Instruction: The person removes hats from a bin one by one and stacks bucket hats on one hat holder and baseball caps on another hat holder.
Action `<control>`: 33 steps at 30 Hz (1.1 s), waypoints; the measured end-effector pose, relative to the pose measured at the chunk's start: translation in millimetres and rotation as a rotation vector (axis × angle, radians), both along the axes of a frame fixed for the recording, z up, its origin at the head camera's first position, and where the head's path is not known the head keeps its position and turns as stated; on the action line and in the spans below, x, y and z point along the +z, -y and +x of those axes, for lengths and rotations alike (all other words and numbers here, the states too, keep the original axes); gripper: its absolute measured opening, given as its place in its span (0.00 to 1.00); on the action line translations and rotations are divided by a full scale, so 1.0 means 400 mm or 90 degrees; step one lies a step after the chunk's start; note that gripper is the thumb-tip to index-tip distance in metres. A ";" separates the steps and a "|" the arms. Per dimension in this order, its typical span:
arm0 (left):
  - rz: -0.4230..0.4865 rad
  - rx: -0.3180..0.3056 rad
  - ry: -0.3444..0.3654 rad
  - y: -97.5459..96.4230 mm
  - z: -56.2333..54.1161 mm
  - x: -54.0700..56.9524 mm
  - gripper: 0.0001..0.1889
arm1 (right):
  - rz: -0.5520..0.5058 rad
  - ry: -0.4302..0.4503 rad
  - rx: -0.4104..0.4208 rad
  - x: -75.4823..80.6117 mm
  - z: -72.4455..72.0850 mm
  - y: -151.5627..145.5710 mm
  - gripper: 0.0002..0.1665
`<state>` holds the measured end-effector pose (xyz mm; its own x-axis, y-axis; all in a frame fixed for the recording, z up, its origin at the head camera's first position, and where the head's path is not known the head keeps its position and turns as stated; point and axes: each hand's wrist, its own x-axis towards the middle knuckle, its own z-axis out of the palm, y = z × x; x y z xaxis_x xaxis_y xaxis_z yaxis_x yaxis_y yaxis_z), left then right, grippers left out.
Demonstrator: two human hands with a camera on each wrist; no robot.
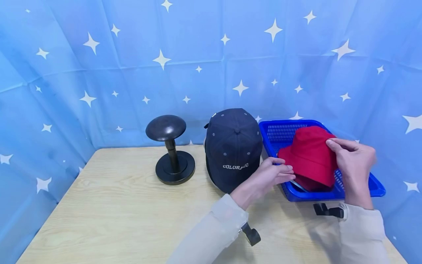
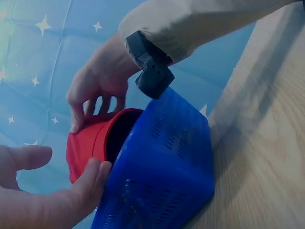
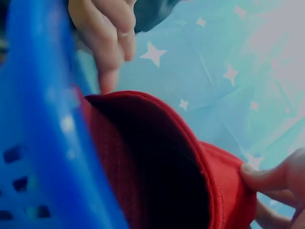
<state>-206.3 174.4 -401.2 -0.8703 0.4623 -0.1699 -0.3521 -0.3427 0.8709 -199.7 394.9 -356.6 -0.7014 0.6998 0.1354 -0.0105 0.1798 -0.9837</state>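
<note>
A red bucket hat stands tilted in a blue plastic basket, its crown up. The right hand pinches the side of the crown between thumb and fingers; the right wrist view shows this grip of the right hand too. At the brim's left side is the left hand, its fingers extended and fingertips against the brim. In the left wrist view, the thumb of the left hand stands apart from the hat. The hat's dark underside faces the right wrist camera.
Left of the basket, a navy cap lettered COLORADO sits upright, close behind the left forearm. Farther left stands a black hat stand with a domed top and round base. A blue star-patterned curtain hangs behind the wooden table.
</note>
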 end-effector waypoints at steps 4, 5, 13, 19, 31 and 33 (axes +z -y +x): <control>0.028 -0.007 0.027 -0.007 0.001 0.004 0.14 | -0.170 -0.107 0.034 0.008 -0.007 0.002 0.14; 0.034 -0.005 0.028 -0.009 0.002 0.003 0.14 | -0.228 -0.146 0.043 0.010 -0.007 0.000 0.15; 0.028 -0.064 0.005 -0.020 0.012 -0.014 0.15 | -0.337 -0.203 0.095 0.020 0.005 -0.010 0.16; 0.057 -0.030 0.013 -0.013 0.010 -0.028 0.13 | 0.255 0.151 0.109 0.003 0.012 -0.030 0.24; 0.073 0.020 -0.002 0.026 -0.014 -0.035 0.14 | 0.379 0.066 0.104 -0.004 -0.014 -0.002 0.16; 0.100 0.032 -0.003 0.019 -0.010 -0.044 0.13 | 0.300 -0.031 0.057 0.005 -0.016 0.012 0.11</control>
<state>-210.3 166.7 -418.9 -0.8934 0.4390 -0.0949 -0.3273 -0.4918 0.8069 -206.1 390.1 -354.5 -0.7416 0.4911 0.4570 -0.0902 0.6020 -0.7934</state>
